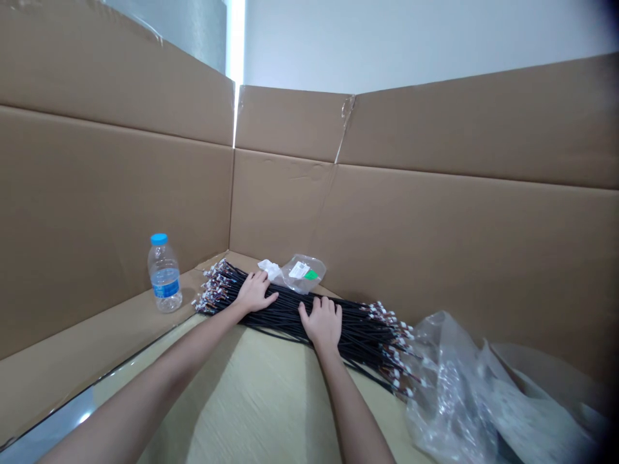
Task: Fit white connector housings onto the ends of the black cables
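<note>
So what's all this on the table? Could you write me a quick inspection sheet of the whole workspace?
Surface: pale wood-look tabletop, cardboard lying along its left edge.
Job's things: long bundle of black wires with small connectors at both ends, lying flat on the table.
Clutter: water bottle with blue cap, upright at left; small plastic bag with a green-and-white label behind the bundle; crumpled clear plastic sheeting at right.
Grippers: left hand and right hand both rest palm-down on the bundle, fingers spread.
Cables: only the bundle itself.
Surroundings: tall cardboard walls on three sides, white wall above.
</note>
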